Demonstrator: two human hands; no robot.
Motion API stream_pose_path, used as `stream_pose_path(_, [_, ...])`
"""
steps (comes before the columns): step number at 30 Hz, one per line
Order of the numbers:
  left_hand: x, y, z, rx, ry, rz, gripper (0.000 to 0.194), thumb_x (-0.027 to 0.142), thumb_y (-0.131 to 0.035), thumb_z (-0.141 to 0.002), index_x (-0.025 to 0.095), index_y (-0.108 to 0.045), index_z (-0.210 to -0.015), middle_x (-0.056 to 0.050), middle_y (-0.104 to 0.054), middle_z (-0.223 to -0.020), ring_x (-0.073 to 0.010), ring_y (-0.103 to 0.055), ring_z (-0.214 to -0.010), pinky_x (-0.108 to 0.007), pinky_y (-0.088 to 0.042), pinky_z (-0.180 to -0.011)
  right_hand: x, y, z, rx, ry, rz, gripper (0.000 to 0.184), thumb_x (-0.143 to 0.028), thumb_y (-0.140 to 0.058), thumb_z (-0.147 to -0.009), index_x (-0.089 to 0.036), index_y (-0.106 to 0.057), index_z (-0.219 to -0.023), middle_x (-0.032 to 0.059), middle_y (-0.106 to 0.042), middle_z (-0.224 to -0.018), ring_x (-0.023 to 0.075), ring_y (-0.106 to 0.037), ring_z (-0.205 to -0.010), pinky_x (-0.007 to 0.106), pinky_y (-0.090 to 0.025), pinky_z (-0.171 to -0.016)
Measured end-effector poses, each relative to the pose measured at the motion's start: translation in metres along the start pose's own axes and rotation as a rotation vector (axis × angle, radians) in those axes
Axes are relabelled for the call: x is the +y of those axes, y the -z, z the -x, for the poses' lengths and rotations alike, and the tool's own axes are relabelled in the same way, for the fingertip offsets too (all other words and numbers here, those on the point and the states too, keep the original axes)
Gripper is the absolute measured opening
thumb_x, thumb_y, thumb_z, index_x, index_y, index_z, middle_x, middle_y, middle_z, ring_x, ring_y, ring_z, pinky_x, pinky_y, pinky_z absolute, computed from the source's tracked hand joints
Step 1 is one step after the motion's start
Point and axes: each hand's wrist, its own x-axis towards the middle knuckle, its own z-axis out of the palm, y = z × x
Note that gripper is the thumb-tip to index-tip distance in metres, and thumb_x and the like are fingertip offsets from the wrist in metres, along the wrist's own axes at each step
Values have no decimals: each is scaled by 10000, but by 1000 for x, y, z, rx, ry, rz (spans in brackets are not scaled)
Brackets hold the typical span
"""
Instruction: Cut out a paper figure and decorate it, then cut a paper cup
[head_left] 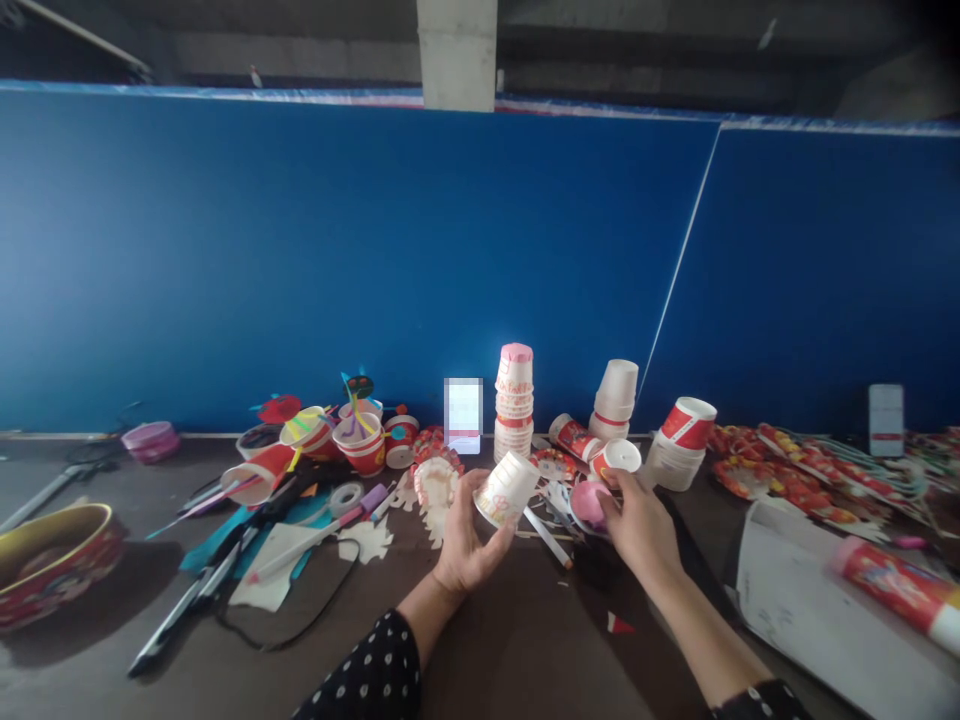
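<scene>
The left hand (pixel 466 550) is curled around a white paper cup (pixel 510 488), thumb and fingers on opposite sides, holding it tilted above the table (pixel 517 650) with its base upward. The right hand (pixel 645 525) reaches to a pink cup (pixel 586 503) just beyond the white one's right; its fingers are partly bent, and I cannot tell whether they grip it.

Behind everything stands a blue wall (pixel 337 260), the largest thing here, with the dark table in front. On the table, a white sheet (pixel 802 585) lies at the far right, and a red and gold bowl (pixel 67 570) sits at the far left edge. Next in size, a tall stack of cups (pixel 514 408) rises behind the white cup, beside an upright phone (pixel 463 420). Smaller still are a white marker (pixel 547 538) between the hands, a tape roll (pixel 346 497) to the left, and a red scrap (pixel 619 624) nearer the front.
</scene>
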Motion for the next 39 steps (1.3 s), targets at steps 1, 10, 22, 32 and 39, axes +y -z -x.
stream_pose_path(1, [-2, 0, 1, 14, -9, 1, 567, 313, -598, -686, 187, -367, -1187, -104, -459, -1101, -269, -467, -1010, -439, -391, -868, 0, 1, 0, 14, -10, 21, 231, -213, -514, -793, -169, -570, -1014, 115, -633, -985, 261, -626, -847, 312, -468, -641])
stream_pose_path(10, [-4, 0, 1, -30, 39, 89, 658, 262, -614, -677, 161, -348, -1270, -150, -440, -1257, -309, -429, -1151, -462, -332, -973, -24, 14, 10, -190, 123, 138, 129, -219, -500, -824, -218, -628, -815, 47, -690, -806, 219, -652, -739, 270, -433, -603])
stream_pose_path(22, [-2, 4, 0, -4, 33, 111, 606, 354, -555, -753, 154, -356, -1290, -147, -422, -1313, -319, -382, -1208, -467, -297, -1003, -26, 17, 21, -543, 111, 318, 179, -157, -606, -716, -164, -630, -893, 161, -697, -837, 321, -665, -791, 345, -451, -601])
stream_pose_path(32, [-2, 2, 0, 32, 59, 139, 650, 368, -563, -740, 132, -324, -1296, -159, -416, -1298, -319, -391, -1197, -461, -308, -991, -29, 17, 19, -498, 118, 260, 172, -122, -566, -707, -133, -609, -873, 167, -700, -789, 326, -664, -771, 341, -433, -608])
stream_pose_path(39, [8, -2, -3, 37, 75, 214, 655, 375, -594, -698, 154, -347, -1263, -148, -459, -1239, -314, -453, -1120, -449, -386, -920, -26, 8, 17, -428, 103, 30, 173, -135, -556, -724, -164, -588, -891, 102, -705, -808, 246, -670, -774, 275, -453, -630])
